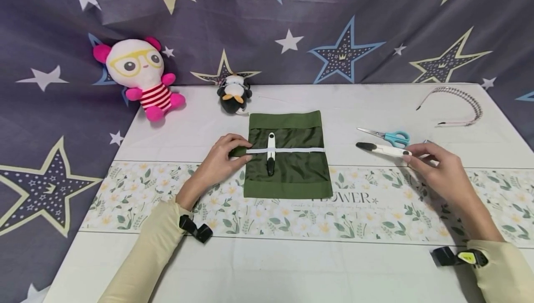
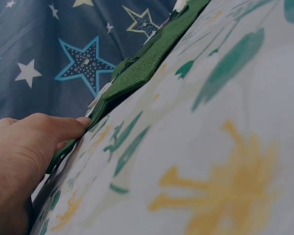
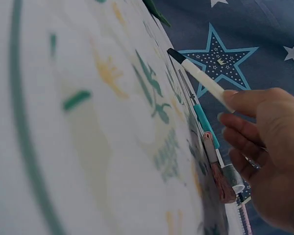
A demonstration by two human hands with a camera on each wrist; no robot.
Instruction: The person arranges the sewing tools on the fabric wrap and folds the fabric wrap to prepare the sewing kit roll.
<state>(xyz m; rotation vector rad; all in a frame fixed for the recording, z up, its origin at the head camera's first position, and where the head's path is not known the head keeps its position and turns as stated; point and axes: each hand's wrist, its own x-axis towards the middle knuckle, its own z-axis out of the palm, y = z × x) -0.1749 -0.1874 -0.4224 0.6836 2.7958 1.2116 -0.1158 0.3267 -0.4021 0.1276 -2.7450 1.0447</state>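
A green fabric organizer (image 1: pixel 288 187) lies flat, crossed by a white elastic band (image 1: pixel 302 150). Under the band sits a slim white tool (image 1: pixel 271 142) with a black end. My left hand (image 1: pixel 221 159) pinches the organizer's left edge, where a small green tab shows between thumb and fingers; the left wrist view shows the thumb (image 2: pixel 71 128) on the cloth. Over the table at right, my right hand (image 1: pixel 438 168) holds a similar white tool (image 1: pixel 385 149) by its white end, between thumb and fingertips. Its black end (image 3: pixel 175 55) points away from the hand.
Teal-handled scissors (image 1: pixel 396 137) lie just behind the right-hand tool. A spiral headband (image 1: pixel 473 104) is at the back right. A penguin plush (image 1: pixel 233 97) and a pink panda plush (image 1: pixel 143 73) sit at the back left. A brown brush-like item (image 3: pixel 220 181) lies beneath the right hand.
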